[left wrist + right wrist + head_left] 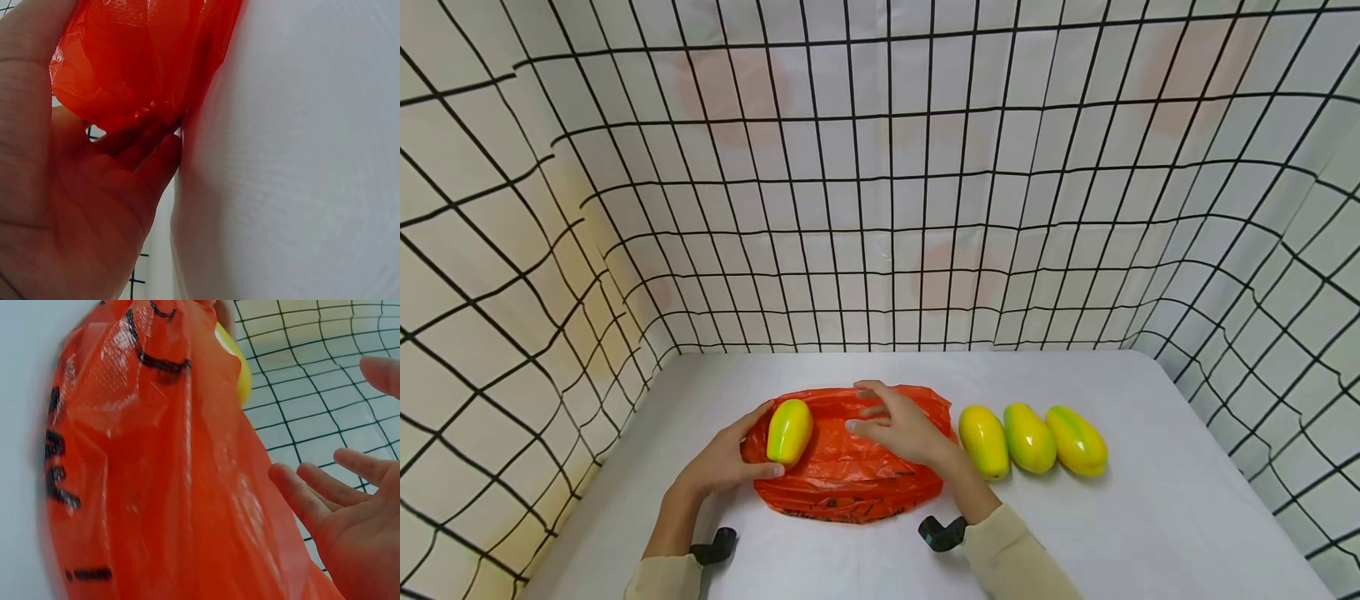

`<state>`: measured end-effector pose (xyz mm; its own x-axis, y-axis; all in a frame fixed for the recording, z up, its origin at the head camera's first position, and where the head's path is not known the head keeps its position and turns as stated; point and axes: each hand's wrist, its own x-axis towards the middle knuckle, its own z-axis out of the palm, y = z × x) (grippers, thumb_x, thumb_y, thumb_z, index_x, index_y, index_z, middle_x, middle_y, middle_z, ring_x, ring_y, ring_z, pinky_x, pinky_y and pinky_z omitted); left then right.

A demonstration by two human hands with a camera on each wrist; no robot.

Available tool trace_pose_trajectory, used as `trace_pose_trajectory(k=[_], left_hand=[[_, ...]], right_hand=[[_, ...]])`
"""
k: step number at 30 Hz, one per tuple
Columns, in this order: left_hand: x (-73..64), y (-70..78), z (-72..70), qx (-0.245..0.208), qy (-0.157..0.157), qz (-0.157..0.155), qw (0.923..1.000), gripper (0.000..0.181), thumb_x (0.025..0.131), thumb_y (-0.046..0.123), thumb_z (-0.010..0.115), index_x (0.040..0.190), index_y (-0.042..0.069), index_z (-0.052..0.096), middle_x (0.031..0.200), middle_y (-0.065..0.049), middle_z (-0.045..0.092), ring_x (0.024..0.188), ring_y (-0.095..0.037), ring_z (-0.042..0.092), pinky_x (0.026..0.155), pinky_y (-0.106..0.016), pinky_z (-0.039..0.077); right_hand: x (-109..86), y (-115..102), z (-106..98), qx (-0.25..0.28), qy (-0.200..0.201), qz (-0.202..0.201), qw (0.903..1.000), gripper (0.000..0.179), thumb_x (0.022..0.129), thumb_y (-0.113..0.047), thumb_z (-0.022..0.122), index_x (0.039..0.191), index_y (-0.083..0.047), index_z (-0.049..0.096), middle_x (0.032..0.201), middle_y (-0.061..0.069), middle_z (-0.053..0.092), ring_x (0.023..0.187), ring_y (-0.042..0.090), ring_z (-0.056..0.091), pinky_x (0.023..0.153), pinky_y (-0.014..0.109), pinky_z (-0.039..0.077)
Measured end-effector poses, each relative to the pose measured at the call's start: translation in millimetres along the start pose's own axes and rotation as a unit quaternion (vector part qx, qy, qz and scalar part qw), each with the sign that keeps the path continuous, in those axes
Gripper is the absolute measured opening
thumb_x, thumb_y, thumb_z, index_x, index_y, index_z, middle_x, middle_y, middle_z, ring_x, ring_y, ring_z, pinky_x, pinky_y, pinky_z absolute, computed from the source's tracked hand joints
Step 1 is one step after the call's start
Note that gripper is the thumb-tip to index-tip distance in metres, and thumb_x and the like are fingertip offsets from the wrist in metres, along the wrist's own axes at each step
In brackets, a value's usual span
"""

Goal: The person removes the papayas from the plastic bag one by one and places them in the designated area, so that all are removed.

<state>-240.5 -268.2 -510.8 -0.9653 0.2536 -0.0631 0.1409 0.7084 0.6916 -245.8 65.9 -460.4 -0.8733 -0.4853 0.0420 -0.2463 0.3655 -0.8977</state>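
Observation:
A red plastic bag [850, 446] lies flat on the table, with a yellow-green mango [790, 432] on its left end. My left hand [726, 457] cups that end of the bag, thumb on the near side and fingers round the far side. In the left wrist view, red plastic [144, 56] fills the space between thumb and fingers. Above the bag's right half hovers my right hand [898, 427], fingers spread and holding nothing. The right wrist view shows its loose fingers beside the bag [150, 462], which has black print.
Right of the bag, three more yellow-green mangoes, the left one [984, 442], the middle one [1030, 438] and the right one [1077, 441], lie side by side on the white table [1150, 533]. Black wire mesh [887, 200] surrounds the back and sides.

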Motion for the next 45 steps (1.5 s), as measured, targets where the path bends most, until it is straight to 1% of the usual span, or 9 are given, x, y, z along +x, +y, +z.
trace_pose_trajectory(k=[6,12,19,21,25,28,33,40,45], left_hand=[[1.2,0.3,-1.2,0.001,0.002,0.003,1.0000,0.120,0.066,0.062,0.086,0.163,0.022,0.028,0.162,-0.012,0.041,0.147,-0.041,0.041,0.102,-0.059,0.054],[-0.1,1.3,-1.9,-0.004,0.002,0.000,1.0000,0.121,0.065,0.062,0.087,0.163,0.023,0.028,0.162,-0.012,0.041,0.146,-0.040,0.041,0.101,-0.058,0.055],[-0.3,-1.4,-0.3,-0.006,0.000,0.003,1.0000,0.119,0.066,0.060,0.087,0.163,0.024,0.029,0.163,-0.012,0.041,0.147,-0.041,0.041,0.105,-0.061,0.052],[-0.3,-2.1,-0.1,-0.005,0.000,0.004,1.0000,0.119,0.067,0.060,0.087,0.163,0.024,0.028,0.163,-0.012,0.041,0.147,-0.041,0.041,0.104,-0.061,0.052],[-0.2,-2.5,0.3,-0.006,-0.001,0.003,1.0000,0.119,0.066,0.059,0.088,0.163,0.024,0.028,0.163,-0.012,0.041,0.147,-0.041,0.042,0.105,-0.061,0.052],[0.4,-2.9,0.3,-0.006,-0.002,0.005,1.0000,0.119,0.067,0.060,0.088,0.163,0.025,0.028,0.163,-0.012,0.041,0.147,-0.041,0.042,0.105,-0.061,0.052],[1.4,-2.8,-0.8,-0.004,-0.007,0.007,0.9999,0.119,0.067,0.060,0.087,0.163,0.025,0.027,0.163,-0.012,0.041,0.147,-0.042,0.042,0.103,-0.060,0.054],[-0.4,-2.0,-0.9,-0.001,-0.011,0.009,0.9999,0.120,0.066,0.060,0.088,0.163,0.025,0.028,0.163,-0.013,0.041,0.146,-0.043,0.042,0.101,-0.059,0.055],[-0.8,-2.4,0.2,0.005,-0.008,0.011,0.9999,0.119,0.066,0.062,0.087,0.164,0.026,0.027,0.163,-0.012,0.040,0.147,-0.043,0.041,0.101,-0.060,0.055]], right_hand=[[10.2,0,11,0.002,-0.003,0.003,1.0000,0.072,0.096,-0.049,0.068,0.156,-0.019,0.040,0.155,0.009,0.048,0.133,0.030,0.058,0.107,0.048,0.054],[18.0,-6,25,0.008,-0.005,0.021,0.9997,0.073,0.096,-0.049,0.068,0.156,-0.019,0.040,0.153,0.007,0.050,0.133,0.028,0.057,0.106,0.049,0.055],[25.3,-6,42,-0.007,-0.008,0.043,0.9990,0.073,0.094,-0.053,0.069,0.155,-0.022,0.041,0.151,0.003,0.052,0.132,0.027,0.058,0.101,0.049,0.057],[27.0,-7,46,-0.010,-0.009,0.048,0.9987,0.072,0.094,-0.053,0.069,0.154,-0.023,0.042,0.151,0.003,0.053,0.132,0.028,0.058,0.101,0.050,0.057],[31.1,-7,53,-0.007,-0.013,0.049,0.9987,0.072,0.094,-0.051,0.070,0.153,-0.020,0.043,0.150,0.007,0.053,0.132,0.031,0.059,0.101,0.051,0.057],[34.3,-5,60,-0.003,-0.010,0.050,0.9987,0.074,0.094,-0.051,0.070,0.154,-0.018,0.041,0.150,0.008,0.053,0.131,0.031,0.059,0.100,0.050,0.058],[36.5,-1,70,0.001,0.003,0.054,0.9985,0.077,0.093,-0.053,0.071,0.155,-0.020,0.039,0.150,0.008,0.053,0.129,0.030,0.059,0.100,0.049,0.058],[40.4,-1,81,-0.017,0.010,0.059,0.9981,0.079,0.090,-0.054,0.074,0.154,-0.021,0.039,0.145,0.007,0.058,0.120,0.026,0.064,0.092,0.045,0.061],[43.3,-2,91,-0.035,0.019,0.072,0.9966,0.083,0.087,-0.057,0.076,0.153,-0.024,0.039,0.129,0.001,0.063,0.102,0.015,0.063,0.084,0.035,0.061]])
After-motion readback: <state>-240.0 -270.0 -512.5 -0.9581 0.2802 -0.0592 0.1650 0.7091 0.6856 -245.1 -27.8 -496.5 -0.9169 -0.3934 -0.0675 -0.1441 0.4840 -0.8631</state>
